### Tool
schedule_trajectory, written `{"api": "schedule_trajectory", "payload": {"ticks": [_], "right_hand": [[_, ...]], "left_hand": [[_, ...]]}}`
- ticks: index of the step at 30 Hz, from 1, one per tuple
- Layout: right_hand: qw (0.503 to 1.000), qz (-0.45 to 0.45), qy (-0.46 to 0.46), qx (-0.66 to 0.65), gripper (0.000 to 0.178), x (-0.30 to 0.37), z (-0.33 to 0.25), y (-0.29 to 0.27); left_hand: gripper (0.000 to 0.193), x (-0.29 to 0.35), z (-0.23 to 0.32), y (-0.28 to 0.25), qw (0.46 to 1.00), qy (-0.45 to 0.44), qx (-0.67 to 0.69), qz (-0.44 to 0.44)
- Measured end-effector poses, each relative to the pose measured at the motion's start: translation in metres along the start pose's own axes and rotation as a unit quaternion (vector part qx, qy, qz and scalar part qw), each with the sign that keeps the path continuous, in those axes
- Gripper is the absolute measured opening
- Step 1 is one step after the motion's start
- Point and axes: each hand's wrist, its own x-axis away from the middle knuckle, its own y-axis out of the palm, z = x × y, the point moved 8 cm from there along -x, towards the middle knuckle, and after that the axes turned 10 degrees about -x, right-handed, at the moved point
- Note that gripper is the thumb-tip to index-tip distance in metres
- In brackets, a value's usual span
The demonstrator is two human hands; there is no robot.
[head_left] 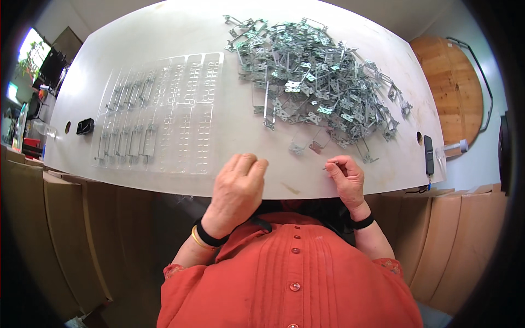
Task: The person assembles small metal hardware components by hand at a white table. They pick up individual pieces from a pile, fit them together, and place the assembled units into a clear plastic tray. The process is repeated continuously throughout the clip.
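My left hand hovers over the table's near edge, knuckles up and fingers curled together; whatever they may hold is hidden beneath. To its right, my right hand pinches a small thin metal piece between thumb and forefinger, with only a short dark end showing. Just beyond it lies a large tangled heap of metal brackets with bent wire rods. A few stray brackets rest at the heap's near side. On the left lies a clear plastic tray with long slots. Two rows of rod-shaped metal parts sit in its left slots.
The white table has a curved near edge close to my body. A small black object lies left of the tray. A dark handheld device is at the right edge. Cardboard boxes stand below; a round wooden board leans at right.
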Motion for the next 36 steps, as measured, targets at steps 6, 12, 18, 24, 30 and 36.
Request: {"api": "schedule_trajectory", "payload": {"ticks": [6,12,18,24,30,36], "right_hand": [[1.000,-0.016,-0.002,-0.015,0.010,0.007,-0.002,-0.013],[0.997,-0.033,0.002,-0.076,0.010,0.008,0.001,-0.014],[0.995,-0.042,-0.016,-0.093,0.010,0.006,0.001,-0.012],[0.996,-0.055,-0.023,-0.071,0.011,0.004,-0.003,-0.011],[0.996,-0.052,-0.018,-0.073,0.010,0.004,-0.004,-0.010],[0.996,-0.052,-0.017,-0.070,0.010,0.003,-0.004,-0.010]], "left_hand": [[0.026,-0.023,0.032,0.047,0.997,0.046,0.019,-0.060],[0.038,-0.051,0.031,0.077,0.998,-0.026,0.009,-0.059],[0.044,-0.057,0.023,0.102,0.987,-0.088,0.000,-0.137],[0.044,-0.061,0.020,0.111,0.981,-0.116,0.003,-0.156],[0.040,-0.064,0.015,0.109,0.986,-0.102,0.017,-0.128],[0.039,-0.065,0.015,0.100,0.991,-0.106,0.016,-0.086]]}}
